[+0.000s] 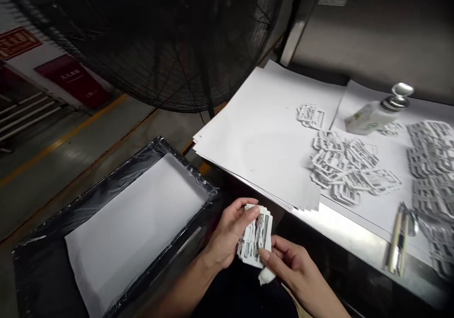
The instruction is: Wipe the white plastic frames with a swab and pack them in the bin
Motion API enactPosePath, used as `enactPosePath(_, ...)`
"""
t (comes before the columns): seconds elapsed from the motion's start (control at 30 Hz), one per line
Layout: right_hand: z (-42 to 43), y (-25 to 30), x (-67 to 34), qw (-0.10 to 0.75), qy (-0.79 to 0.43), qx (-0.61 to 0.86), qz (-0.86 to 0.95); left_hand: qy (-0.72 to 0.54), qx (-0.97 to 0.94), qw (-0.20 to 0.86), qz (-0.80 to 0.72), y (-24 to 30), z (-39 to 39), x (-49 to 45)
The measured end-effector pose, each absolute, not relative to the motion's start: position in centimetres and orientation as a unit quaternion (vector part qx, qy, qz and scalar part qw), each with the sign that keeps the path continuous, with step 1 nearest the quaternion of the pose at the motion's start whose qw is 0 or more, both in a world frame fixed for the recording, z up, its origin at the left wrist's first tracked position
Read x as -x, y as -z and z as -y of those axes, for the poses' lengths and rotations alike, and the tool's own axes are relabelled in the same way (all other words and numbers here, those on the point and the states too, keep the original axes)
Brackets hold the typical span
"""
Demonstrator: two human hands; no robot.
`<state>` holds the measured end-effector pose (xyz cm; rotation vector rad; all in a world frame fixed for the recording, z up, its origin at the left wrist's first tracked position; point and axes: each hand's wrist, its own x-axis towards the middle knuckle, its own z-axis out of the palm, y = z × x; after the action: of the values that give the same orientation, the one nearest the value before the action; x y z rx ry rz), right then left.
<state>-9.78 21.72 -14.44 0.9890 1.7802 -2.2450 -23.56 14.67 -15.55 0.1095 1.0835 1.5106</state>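
A small stack of thin white cut-out frames [256,236] is held upright in front of my lap. My left hand [227,233] grips it from the left side, with the thumb over its upper face. The thumb of my right hand [292,266] presses the stack's lower right corner, and its other fingers curl behind the edge. A crumpled white scrap [266,275], perhaps cloth or tissue, shows just below the right fingers; I cannot tell how it is held. Similar frames lie in a loose pile [345,164] on white paper sheets [255,133] to the right.
A bottle [372,116] with a metal cap stands behind the pile. Rows of frames [431,157] lie at far right, near pens or tools [399,240]. A paper-topped black plastic-covered surface [142,228] is at left. A large fan [170,39] stands ahead.
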Motion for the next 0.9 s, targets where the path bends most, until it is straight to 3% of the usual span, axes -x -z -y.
enactPosePath(0.13, -20.5, 15.2, 14.0, 0.063, 0.596, -0.321, -0.734, -0.632, -0.09, 0.418, -0.646, 15.4, -12.1, 25.5)
enactPosePath(0.23, -19.0, 15.4, 16.9, 0.068, 0.514, -0.271, -0.811, -0.599, -0.055, 0.342, -0.722, 16.5, -10.8, 26.8)
enactPosePath(0.53, -18.7, 16.5, 18.3, 0.146, 0.477, -0.265, -0.825, -0.616, 0.087, 0.278, -0.732, 21.9, -5.5, 33.1)
enactPosePath(0.9, -20.4, 18.3, 15.1, 0.171, 0.495, -0.398, -0.753, -0.436, 0.139, 0.218, -0.862, 27.4, 0.5, 39.7)
